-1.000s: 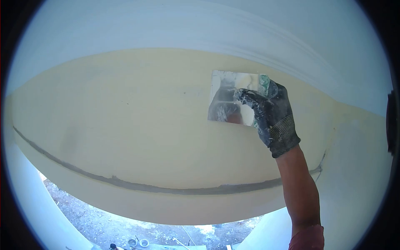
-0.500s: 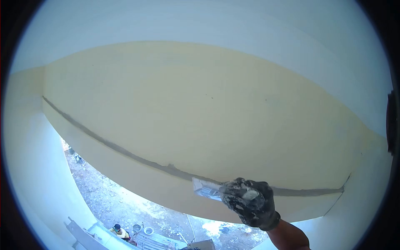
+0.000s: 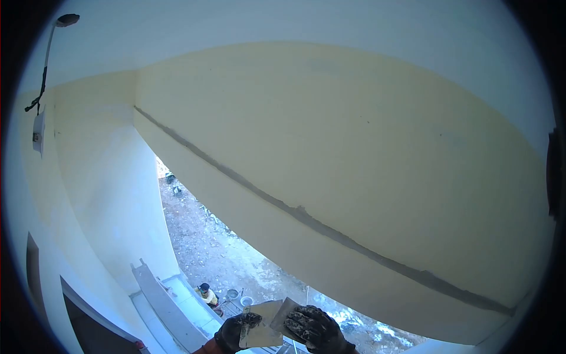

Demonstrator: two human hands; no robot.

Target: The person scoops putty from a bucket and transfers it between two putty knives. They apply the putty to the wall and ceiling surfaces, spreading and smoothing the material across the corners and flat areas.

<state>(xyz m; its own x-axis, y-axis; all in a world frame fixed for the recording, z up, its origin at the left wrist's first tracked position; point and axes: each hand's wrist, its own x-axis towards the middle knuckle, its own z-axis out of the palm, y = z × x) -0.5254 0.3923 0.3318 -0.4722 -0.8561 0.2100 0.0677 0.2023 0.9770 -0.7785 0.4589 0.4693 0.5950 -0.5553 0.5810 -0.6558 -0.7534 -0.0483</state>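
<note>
My right hand [image 3: 318, 329], in a dark glove smeared with white, grips a putty knife [image 3: 284, 312] with a flat, pale grey blade. My left hand [image 3: 233, 333], also in a dark glove, holds a pale flat plate [image 3: 263, 326]. The knife's blade is right beside the plate's right edge and seems to meet it. Both hands are low in the view, below a cream wall [image 3: 342, 135]. Along that wall runs a rough grey strip of filler [image 3: 253, 187], slanting down to the right, with small lumps on its upper edge.
Below the wall's lower edge lies bright, rubbly ground [image 3: 206, 236]. A person [image 3: 207, 294] is down there beside buckets [image 3: 246, 301]. A long grey plank [image 3: 165, 307] leans at lower left. A lamp on a cable [image 3: 68, 20] hangs at upper left, above a dark doorway [image 3: 94, 318].
My right hand has come off the wall and down with the putty knife. My left hand has entered with the plate. The view has turned left, showing the lamp and doorway.
</note>
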